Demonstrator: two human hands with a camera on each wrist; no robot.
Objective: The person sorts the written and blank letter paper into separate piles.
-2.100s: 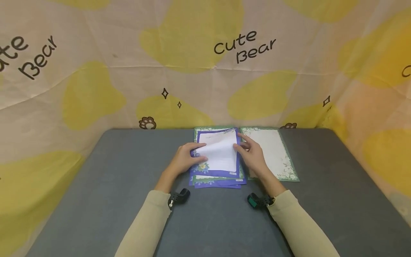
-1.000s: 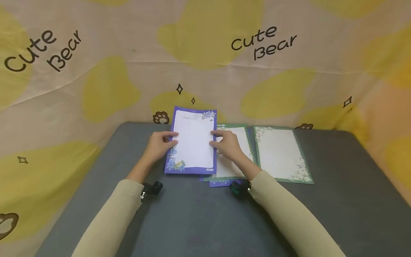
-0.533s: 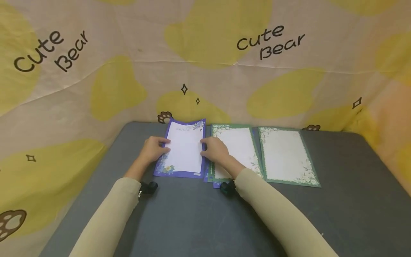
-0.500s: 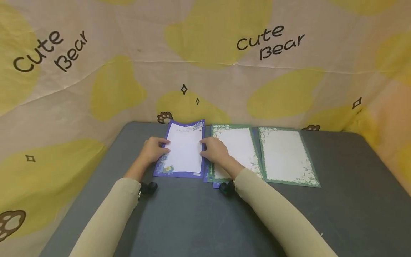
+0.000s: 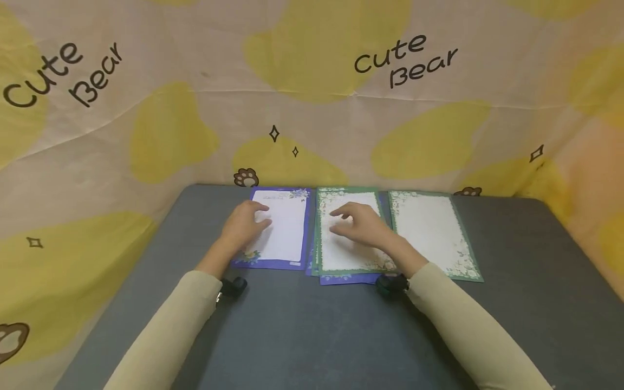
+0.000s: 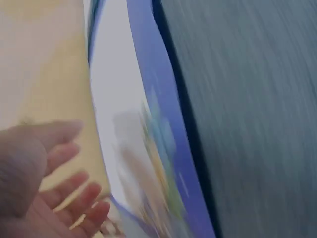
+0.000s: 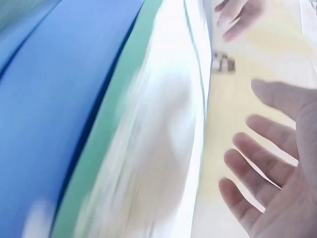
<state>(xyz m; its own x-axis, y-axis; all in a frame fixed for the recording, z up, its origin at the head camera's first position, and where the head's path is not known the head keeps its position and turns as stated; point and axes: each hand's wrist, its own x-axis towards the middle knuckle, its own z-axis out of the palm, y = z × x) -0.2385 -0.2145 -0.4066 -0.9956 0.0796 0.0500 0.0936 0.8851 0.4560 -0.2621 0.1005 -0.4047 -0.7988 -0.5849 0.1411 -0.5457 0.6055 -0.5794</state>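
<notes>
A purple-bordered sheet of paper (image 5: 283, 233) with blue flowers lies flat on the left part of the table. My left hand (image 5: 244, 225) hovers over its left side, fingers spread and holding nothing; the left wrist view shows the same hand (image 6: 54, 178) apart from the blurred sheet. To the right, a green-bordered sheet (image 5: 348, 254) tops a small pile, with purple edges (image 5: 341, 280) showing beneath it. Above that pile is my right hand (image 5: 365, 225), its fingers loosely bent around nothing. In the right wrist view that hand (image 7: 270, 163) also has bare, parted fingers.
Another green-bordered sheet (image 5: 429, 233) lies right of the pile. All the papers are near the far edge of the grey table (image 5: 302, 336), in front of a printed cloth (image 5: 312, 70). Each wrist carries a black camera, such as the left one (image 5: 235, 286).
The purple-bordered sheet was lifted off the pile, carried left and laid down flat. Both hands have since let go of it, and my right hand has moved right over the pile.
</notes>
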